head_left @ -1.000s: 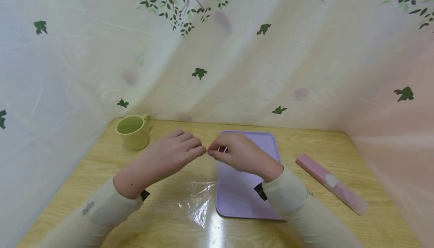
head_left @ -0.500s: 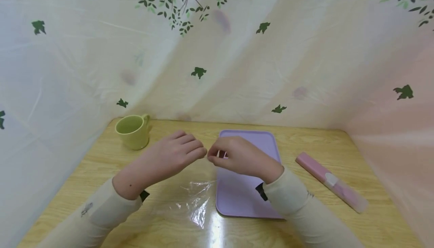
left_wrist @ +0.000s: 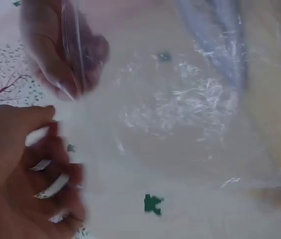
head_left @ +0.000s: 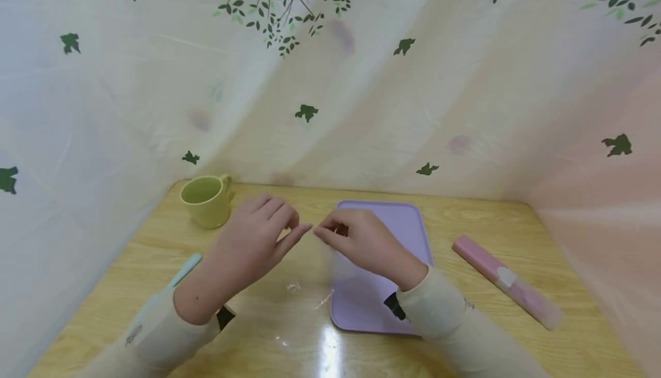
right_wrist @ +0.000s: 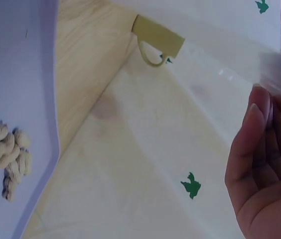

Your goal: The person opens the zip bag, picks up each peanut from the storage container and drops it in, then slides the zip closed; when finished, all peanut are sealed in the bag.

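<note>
A clear plastic bag [left_wrist: 180,109] with a ridged strip along one edge hangs below both hands. My left hand [head_left: 258,237] pinches its edge, thumb and index tips together. Close beside it, the thumb and fingers of my right hand [head_left: 364,243] pinch the bag near the ridged strip, as the right wrist view shows. Beneath my right hand lies a purple tray [head_left: 361,315]. Several unshelled peanuts [right_wrist: 3,144] rest on it in the right wrist view; in the head view they are hidden.
A yellow-green mug [head_left: 206,203] stands at the back left of the wooden table [head_left: 279,361]. Part of a light blue stick-like object [head_left: 185,269] shows beside my left sleeve. On the right lies a long pink case [head_left: 506,280]. A patterned cloth [head_left: 310,154] hangs behind.
My left hand has turned and its fingers have lifted away from the thumb side. The bag's shine on the table side has shifted. The light blue object now shows beside the left sleeve.
</note>
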Demonstrator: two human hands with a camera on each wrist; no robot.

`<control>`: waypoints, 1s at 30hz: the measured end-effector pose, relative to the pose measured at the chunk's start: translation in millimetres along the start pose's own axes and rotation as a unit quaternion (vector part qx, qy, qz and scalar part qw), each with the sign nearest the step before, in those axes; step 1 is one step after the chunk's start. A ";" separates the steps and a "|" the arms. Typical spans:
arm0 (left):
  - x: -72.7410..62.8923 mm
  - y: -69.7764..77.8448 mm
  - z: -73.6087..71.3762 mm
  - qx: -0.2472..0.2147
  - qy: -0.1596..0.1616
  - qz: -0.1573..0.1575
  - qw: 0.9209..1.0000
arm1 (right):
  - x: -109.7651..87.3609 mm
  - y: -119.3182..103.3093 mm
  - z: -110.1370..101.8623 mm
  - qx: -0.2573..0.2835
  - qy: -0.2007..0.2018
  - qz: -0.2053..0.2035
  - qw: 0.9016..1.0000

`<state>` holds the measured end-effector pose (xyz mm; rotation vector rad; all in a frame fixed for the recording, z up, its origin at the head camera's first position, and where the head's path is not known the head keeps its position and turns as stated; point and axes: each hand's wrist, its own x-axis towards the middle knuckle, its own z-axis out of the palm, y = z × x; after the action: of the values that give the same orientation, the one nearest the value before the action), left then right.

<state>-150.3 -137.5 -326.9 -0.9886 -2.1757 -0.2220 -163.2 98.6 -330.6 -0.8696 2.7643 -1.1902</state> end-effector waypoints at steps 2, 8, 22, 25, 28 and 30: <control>-1.4 5.5 0.2 -0.017 -0.008 -0.038 0.999 | -1.8 -2.9 0.6 0.017 0.015 0.012 1.000; -6.0 16.7 4.5 -0.025 0.006 -0.091 0.995 | -6.0 -6.7 5.2 0.049 0.042 0.017 0.998; -5.8 26.1 8.5 -0.089 -0.044 -0.196 0.976 | -11.7 -13.8 15.2 0.017 0.090 -0.050 0.995; -4.8 26.4 6.4 -0.118 -0.073 -0.229 0.964 | -12.6 -15.0 15.2 0.019 0.089 -0.053 0.994; -4.0 26.8 5.1 -0.135 -0.089 -0.247 0.956 | -12.9 -15.2 15.8 0.016 0.089 -0.055 0.994; -3.9 27.2 5.2 -0.140 -0.092 -0.250 0.954 | -12.7 -14.5 16.9 0.012 0.092 -0.056 0.994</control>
<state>-132.1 -118.8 -336.9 -0.5985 -2.5913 -0.7170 -141.7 85.5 -335.4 -0.9708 2.8685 -1.3863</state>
